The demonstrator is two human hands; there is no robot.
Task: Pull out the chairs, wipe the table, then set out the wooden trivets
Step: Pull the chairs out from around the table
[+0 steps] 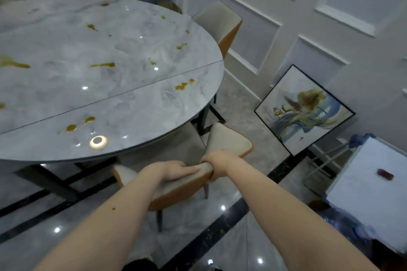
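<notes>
A beige chair with an orange back stands at the near right edge of the round grey marble table, its seat partly under the tabletop. My left hand grips the top of its backrest from above. My right hand is closed around the same backrest edge just to the right. Several yellow-brown spill stains are scattered over the tabletop. A second beige and orange chair stands at the table's far right side. No trivets are in view.
A framed painting leans against the panelled wall on the right. A white box-like top with a small red object sits at the right edge, beside a metal rack. Glossy tiled floor with black stripes lies below me.
</notes>
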